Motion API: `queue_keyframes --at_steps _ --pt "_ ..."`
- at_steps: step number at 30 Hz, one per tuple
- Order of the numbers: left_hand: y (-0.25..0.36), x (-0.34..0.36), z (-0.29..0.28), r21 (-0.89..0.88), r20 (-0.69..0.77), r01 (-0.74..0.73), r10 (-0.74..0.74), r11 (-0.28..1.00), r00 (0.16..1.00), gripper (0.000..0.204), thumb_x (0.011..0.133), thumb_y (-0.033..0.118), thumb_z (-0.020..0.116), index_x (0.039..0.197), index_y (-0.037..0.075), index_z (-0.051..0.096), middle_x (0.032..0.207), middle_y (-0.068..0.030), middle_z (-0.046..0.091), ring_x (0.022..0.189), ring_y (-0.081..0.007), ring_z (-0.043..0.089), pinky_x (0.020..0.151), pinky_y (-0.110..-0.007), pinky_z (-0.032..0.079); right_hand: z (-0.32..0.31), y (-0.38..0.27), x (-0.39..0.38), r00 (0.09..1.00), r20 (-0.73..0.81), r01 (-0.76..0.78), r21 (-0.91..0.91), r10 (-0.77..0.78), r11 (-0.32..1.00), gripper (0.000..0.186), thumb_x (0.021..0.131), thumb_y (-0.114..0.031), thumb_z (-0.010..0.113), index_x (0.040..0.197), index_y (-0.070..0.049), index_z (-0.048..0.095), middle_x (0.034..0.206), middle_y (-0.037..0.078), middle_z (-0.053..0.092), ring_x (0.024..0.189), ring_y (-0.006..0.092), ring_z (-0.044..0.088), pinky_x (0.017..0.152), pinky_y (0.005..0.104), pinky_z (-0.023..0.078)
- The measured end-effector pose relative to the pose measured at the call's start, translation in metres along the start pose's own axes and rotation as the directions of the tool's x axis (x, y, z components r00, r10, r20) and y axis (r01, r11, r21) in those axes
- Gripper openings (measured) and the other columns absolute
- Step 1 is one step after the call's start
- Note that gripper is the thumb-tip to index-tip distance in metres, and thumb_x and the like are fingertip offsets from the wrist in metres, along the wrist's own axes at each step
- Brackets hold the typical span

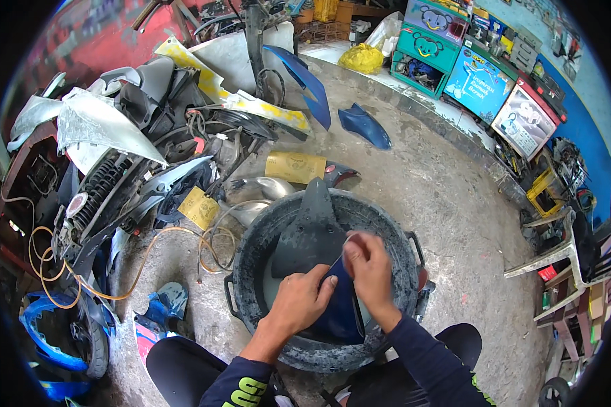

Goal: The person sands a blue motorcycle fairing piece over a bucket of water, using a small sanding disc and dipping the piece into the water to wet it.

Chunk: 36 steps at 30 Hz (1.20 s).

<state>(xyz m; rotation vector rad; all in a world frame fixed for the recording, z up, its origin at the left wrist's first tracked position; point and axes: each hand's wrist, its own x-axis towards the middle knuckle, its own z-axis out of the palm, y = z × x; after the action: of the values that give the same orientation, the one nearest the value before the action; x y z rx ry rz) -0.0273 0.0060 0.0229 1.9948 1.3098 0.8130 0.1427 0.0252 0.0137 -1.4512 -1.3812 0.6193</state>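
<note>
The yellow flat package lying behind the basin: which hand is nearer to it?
Left. The left hand grips the dark blue panel on the side toward the yellow package; the right hand rubs the panel farther right.

Blue panel [343, 308] in the tub [251, 258]: middle hidden under left hand [299, 302] and right hand [368, 266]. Right palm's contents can't tell. Tub's near rim blocked by forearms. Stripped motorcycle [115, 183] cut off at left edge.

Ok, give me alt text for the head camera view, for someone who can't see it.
A person's left hand steadies a dark blue panel over a round black tub while the right hand presses on it. A stripped motorcycle lies to the left.
</note>
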Motion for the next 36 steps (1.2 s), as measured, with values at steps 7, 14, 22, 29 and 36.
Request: queue_keyframes --at_steps 7,14,22,29,36 --pt "0.005 0.002 -0.002 -0.088 0.037 0.027 -0.024 0.996 0.999 0.031 0.097 0.023 0.062 0.112 -0.003 0.067 0.075 -0.0267 0.064 0.072 -0.0424 0.067 0.066 -0.046 0.05 -0.009 0.03 0.025 0.99 -0.131 -0.037 0.062 0.045 0.997 0.026 0.096 -0.023 0.071 0.113 -0.003 0.071 0.097 0.012 0.064 0.088 0.0251 0.065 0.08 0.0365 0.051" --pt "0.003 0.005 -0.005 -0.139 -0.007 0.025 -0.026 0.99 1.0 0.031 0.097 0.023 0.062 0.112 -0.004 0.067 0.074 -0.0254 0.064 0.068 -0.0391 0.068 0.064 -0.042 0.05 -0.018 0.019 0.023 0.982 0.049 -0.188 0.357 0.183 0.915 0.026 0.099 -0.022 0.068 0.113 -0.001 0.065 0.093 0.006 0.07 0.086 0.0147 0.066 0.078 0.0303 0.052" --pt "0.002 0.007 -0.012 -0.084 -0.006 0.052 -0.053 0.995 0.999 0.031 0.099 0.03 0.06 0.11 0.002 0.067 0.075 -0.0248 0.067 0.079 -0.0465 0.067 0.074 -0.054 0.052 -0.006 -0.005 -0.006 0.997 0.075 -0.034 0.132 0.024 0.991 0.032 0.094 -0.022 0.074 0.115 -0.001 0.063 0.097 0.009 0.07 0.089 0.0159 0.067 0.079 0.0316 0.053" --pt "0.003 0.002 -0.012 0.04 0.104 0.014 -0.018 0.999 0.994 0.029 0.099 0.033 0.06 0.102 0.005 0.067 0.074 -0.0234 0.067 0.077 -0.0455 0.067 0.073 -0.055 0.051 0.0 -0.002 -0.004 0.998 0.039 -0.046 0.127 0.041 0.991 0.034 0.095 -0.023 0.072 0.119 -0.001 0.06 0.098 0.014 0.069 0.089 0.0252 0.068 0.08 0.037 0.053" --pt "0.004 0.002 -0.015 0.074 0.086 0.028 -0.034 0.997 0.996 0.03 0.099 0.034 0.061 0.099 0.005 0.066 0.073 -0.0218 0.067 0.076 -0.0443 0.067 0.072 -0.054 0.052 0.0 0.002 -0.009 0.999 0.035 0.026 0.065 -0.029 0.998 0.039 0.097 -0.028 0.07 0.12 0.001 0.059 0.104 0.017 0.068 0.095 0.0284 0.068 0.083 0.0385 0.052"
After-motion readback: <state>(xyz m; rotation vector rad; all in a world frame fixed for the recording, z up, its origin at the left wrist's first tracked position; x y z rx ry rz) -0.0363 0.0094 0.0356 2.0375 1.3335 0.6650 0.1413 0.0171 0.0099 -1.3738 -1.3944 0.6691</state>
